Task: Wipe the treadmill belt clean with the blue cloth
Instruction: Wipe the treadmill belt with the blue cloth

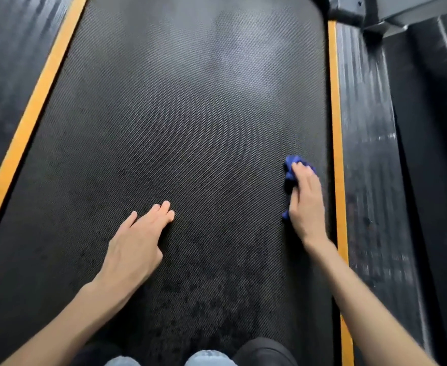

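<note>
Lying bunched on the treadmill belt (190,128) near its right edge, the blue cloth (291,175) is pressed under the right hand (305,202), fingers flat over it. Beside it runs the orange strip (336,128). Nearer the belt's middle, the left hand (140,241) rests open, empty.

A gym or home exercise space is suggested, though which cannot be told. Most of the frame is filled by a dark textured treadmill belt (180,122), bordered by orange strips (336,133) and ribbed black side rails (370,159). A grey machine base (391,11) is seen at upper right.
</note>
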{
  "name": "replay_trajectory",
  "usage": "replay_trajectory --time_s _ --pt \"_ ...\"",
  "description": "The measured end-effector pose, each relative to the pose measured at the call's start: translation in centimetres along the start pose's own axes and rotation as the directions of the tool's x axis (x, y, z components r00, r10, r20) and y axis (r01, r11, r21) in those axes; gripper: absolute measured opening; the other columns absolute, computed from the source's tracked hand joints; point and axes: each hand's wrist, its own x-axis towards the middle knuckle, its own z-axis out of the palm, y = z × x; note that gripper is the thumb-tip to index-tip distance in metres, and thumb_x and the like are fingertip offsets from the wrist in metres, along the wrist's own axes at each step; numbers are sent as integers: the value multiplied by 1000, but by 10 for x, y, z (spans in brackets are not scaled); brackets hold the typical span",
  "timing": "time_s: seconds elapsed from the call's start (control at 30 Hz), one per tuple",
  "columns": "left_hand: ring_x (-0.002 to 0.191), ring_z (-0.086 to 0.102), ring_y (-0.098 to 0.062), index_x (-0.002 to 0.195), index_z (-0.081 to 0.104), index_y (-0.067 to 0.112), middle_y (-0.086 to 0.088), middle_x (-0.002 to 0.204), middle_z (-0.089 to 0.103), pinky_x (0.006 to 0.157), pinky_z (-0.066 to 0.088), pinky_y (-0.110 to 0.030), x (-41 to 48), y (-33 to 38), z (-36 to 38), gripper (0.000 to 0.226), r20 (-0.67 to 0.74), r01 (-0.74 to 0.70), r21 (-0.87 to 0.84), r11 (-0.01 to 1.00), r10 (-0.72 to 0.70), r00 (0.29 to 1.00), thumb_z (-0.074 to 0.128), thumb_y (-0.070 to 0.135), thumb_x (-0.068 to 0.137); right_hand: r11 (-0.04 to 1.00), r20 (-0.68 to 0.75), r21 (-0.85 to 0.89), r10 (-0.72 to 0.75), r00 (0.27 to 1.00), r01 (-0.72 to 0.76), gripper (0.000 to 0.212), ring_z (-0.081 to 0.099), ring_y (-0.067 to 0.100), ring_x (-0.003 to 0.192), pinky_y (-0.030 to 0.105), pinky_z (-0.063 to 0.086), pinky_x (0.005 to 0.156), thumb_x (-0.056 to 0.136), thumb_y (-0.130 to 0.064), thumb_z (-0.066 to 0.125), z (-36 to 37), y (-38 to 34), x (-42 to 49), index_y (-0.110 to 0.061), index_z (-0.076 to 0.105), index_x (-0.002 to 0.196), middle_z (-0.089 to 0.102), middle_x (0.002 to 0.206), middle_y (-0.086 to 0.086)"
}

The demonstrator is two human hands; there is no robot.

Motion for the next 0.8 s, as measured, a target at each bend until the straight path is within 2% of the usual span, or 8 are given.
replay_trajectory --time_s 0.17,0.33,0.43,0.5,0.53,0.63,0.7,0.8 --pt "131 42 -19 127 55 13 3 141 44 108 28 -41 0 -1 1 74 -7 -4 -25 1000 4 1000 47 -16 60 998 129 -23 -50 990 53 49 30 16 138 39 18 116 91 -22 42 -14 -35 -129 -13 43 138 41 144 1" --pt "129 43 -21 126 56 11 0 140 46 107 27 -42 -2 1 0 75 -2 -25 -33 999 25 1000 50 -18 58 956 267 -30 -274 924 292 42 36 18 135 39 21 115 94 -20 42 -19 -8 -80 -18 45 135 44 141 0" --pt "130 41 -18 128 54 13 2 140 45 109 25 -36 -2 -11 0 77 -16 -74 -46 996 73 997 49 -18 58 994 112 -33 -98 989 102 41 37 25 133 35 18 114 92 -15 41 -4 -2 -12 -10 50 132 47 138 6" --pt "131 38 -12 130 52 16 6 141 41 112 21 -27 0 -22 -2 77 -10 -151 -58 987 151 989 46 -16 60 992 -26 -39 118 993 -119 42 41 31 130 39 20 112 88 -11 41 5 -16 18 -7 52 129 51 135 12" --pt "132 38 -13 130 51 16 6 141 40 111 18 -25 1 -28 -4 78 -6 -182 -67 981 182 983 46 -17 60 990 -41 -53 125 991 -127 43 45 31 125 41 25 111 86 -11 40 9 -29 18 -8 53 127 53 130 11" --pt "129 42 -16 125 55 12 1 137 46 111 17 -21 0 -36 -11 70 -68 -175 -102 979 168 983 45 -16 62 966 172 20 -256 951 256 34 52 23 108 41 38 96 89 -8 43 25 -86 -34 -13 53 121 55 116 0" --pt "126 42 -14 119 59 9 -1 132 52 111 19 -21 -1 -38 -15 61 -154 -143 -127 982 123 980 35 -5 65 870 342 84 -483 806 485 41 48 20 119 41 35 103 90 -5 47 42 -115 -95 -14 50 130 52 129 -1" --pt "123 44 -16 114 63 6 -9 129 56 110 21 -24 -4 -46 -16 59 -211 -84 -137 987 54 976 31 0 64 750 410 121 -634 656 650 54 35 13 133 35 19 115 87 -13 44 57 -119 -132 -21 39 140 44 143 -5"
